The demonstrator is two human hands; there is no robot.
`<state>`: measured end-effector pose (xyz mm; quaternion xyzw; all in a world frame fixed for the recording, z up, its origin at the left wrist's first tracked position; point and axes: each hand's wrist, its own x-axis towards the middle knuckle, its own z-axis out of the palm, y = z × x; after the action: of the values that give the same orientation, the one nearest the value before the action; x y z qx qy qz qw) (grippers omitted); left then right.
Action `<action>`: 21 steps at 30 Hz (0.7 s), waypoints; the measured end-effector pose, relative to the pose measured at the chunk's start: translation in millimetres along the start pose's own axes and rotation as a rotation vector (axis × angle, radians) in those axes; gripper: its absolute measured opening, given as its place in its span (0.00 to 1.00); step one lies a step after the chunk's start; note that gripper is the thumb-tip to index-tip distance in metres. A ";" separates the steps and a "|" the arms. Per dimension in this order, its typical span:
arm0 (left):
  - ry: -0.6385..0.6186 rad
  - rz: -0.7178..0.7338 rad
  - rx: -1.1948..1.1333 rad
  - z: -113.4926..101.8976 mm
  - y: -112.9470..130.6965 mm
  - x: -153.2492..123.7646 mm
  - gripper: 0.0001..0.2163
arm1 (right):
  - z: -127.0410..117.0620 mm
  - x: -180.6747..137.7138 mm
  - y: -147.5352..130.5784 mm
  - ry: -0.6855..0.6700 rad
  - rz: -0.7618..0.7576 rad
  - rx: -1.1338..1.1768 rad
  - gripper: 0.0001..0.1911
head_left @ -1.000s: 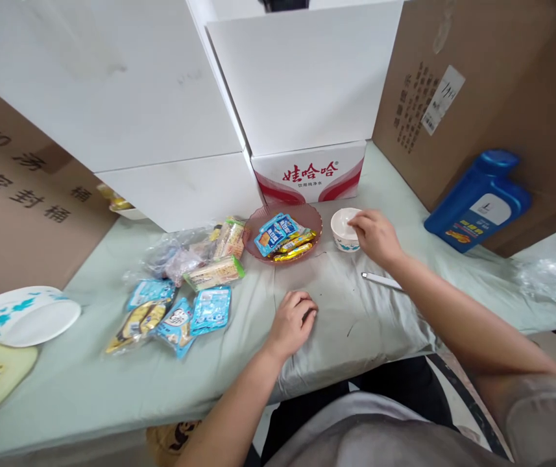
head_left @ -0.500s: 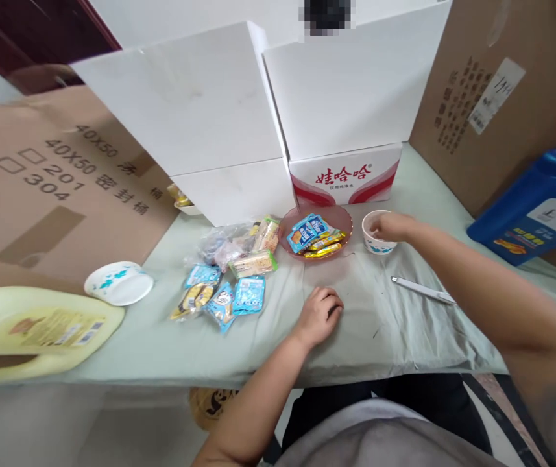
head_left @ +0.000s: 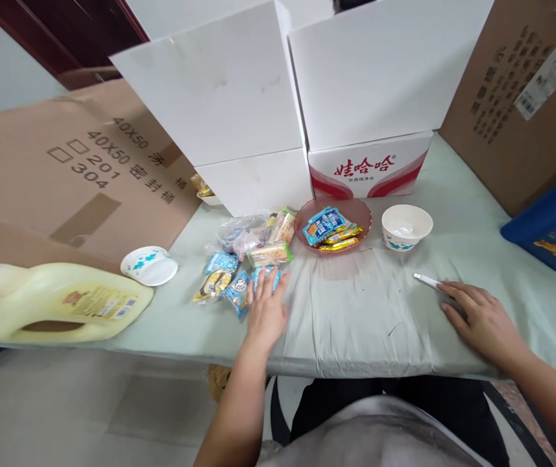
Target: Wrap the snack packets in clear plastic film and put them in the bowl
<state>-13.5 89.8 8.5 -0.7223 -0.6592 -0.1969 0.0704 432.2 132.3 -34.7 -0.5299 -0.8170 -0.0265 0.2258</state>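
Note:
My left hand (head_left: pixel 266 318) reaches over a blue snack packet (head_left: pixel 266 279), fingers spread; the fingertips overlap it, but a grip does not show. Beside it lie another blue packet (head_left: pixel 237 292), a yellow-printed packet (head_left: pixel 215 283) and green-edged wafer packs (head_left: pixel 268 253). My right hand (head_left: pixel 489 327) lies low on the cloth with its fingers stretched out. Its fingertips cover the rear of a white utility knife (head_left: pixel 426 280). Behind stand a pink glass bowl (head_left: pixel 307 243) of blue and yellow packets and a white paper bowl (head_left: pixel 407 224), upright.
At left, a second paper bowl (head_left: pixel 148 266) lies tipped near a pale yellow jug (head_left: pixel 78 301). White boxes (head_left: pixel 209 91) and a red-and-white carton (head_left: pixel 370 172) line the back. Brown cartons (head_left: pixel 112 155) flank the sides; a blue bottle (head_left: pixel 550 227) stands at right.
My right hand has left the paper bowl and come down to the utility knife. My left hand has moved left and forward from bare cloth onto a blue packet, its fingers now spread.

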 end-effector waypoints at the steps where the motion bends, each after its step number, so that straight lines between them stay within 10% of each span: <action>1: -0.018 -0.042 0.039 -2.8 -14.1 -3.1 0.30 | 1.1 -3.5 -1.4 0.015 0.013 -0.004 0.20; 8: 0.077 -0.133 -0.112 -3.9 -49.7 -5.5 0.18 | -2.4 -0.6 -14.3 0.051 0.047 -0.025 0.18; 12: 0.196 -0.369 -0.690 0.9 -2.1 -2.0 0.13 | -3.7 -0.9 -16.0 0.041 0.054 -0.026 0.18; 15: 0.042 -0.434 -1.114 17.4 51.0 -2.2 0.17 | -4.1 -1.4 -16.6 0.028 0.070 -0.033 0.18; 21: 0.050 -0.236 -0.734 55.9 102.0 -9.3 0.18 | -5.8 -3.0 -11.8 0.054 0.068 0.030 0.17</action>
<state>96.7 89.1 -29.9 -0.6134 -0.6216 -0.4442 -0.2001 424.8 123.0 -28.4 -0.5531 -0.7925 -0.0208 0.2564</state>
